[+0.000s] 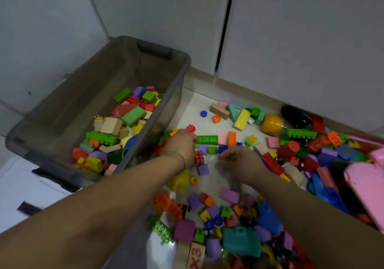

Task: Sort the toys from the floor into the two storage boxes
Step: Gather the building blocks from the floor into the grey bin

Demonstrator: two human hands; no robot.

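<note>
A grey see-through storage box (176,85) stands on the left, partly filled with coloured bricks and wooden blocks. Loose toys cover the floor to its right: a long green brick (207,139), an orange brick (231,138), a small puzzle cube (199,158) and a purple block (203,169). My left hand (182,145) is beside the box's right wall, its fingers curled round a red brick (190,128). My right hand (239,157) hovers low over the floor next to a blue toothed piece (222,149). Its fingers are curled and blurred, so I cannot tell if it holds anything.
A pink plastic container (365,177) lies at the far right among a deep heap of bricks. A yellow ball-like toy (271,124) and a black object (295,116) sit by the white cabinet (291,40). More blocks crowd the floor below my arms.
</note>
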